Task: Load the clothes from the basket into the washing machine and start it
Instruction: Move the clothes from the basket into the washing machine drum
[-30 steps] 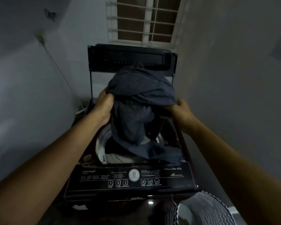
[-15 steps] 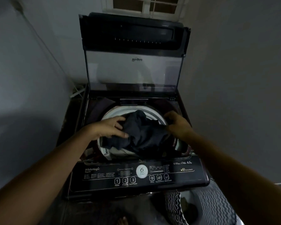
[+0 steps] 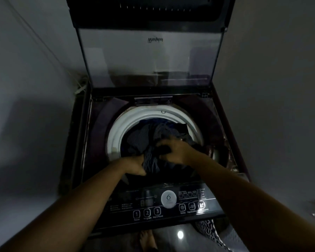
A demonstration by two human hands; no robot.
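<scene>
Both hands have pushed deeper into the drum since half a second ago, and the dark bundle that stood heaped above the rim then now lies down inside the opening; the view has also come closer to the machine. Grey walls (image 3: 273, 73) close in on either side of the arms in a dim room, with a glossy dark floor (image 3: 171, 235) showing below the wrists. Ahead of the hands stands the washing machine (image 3: 76, 160), its lid (image 3: 145, 57) raised upright beyond them. Nearer than the hands, under the forearms, runs the control panel (image 3: 153, 208) with its round white dial (image 3: 168, 199) and numbered buttons. Around the hands curves the drum's white rim (image 3: 116, 135). Within it lie the clothes (image 3: 140, 139), dark and finely striped fabric, filling the space between and beyond the fingers. To the right of the forearms, low at the machine's front corner, a strip of the patterned basket (image 3: 210, 231) shows. Left hand (image 3: 135, 165) lies at the near edge of the opening, fingers curled down onto the striped cloth and pressing on it. Right hand (image 3: 175, 150) is just beside it, fingers bent and closed over a dark fold of the clothes.
</scene>
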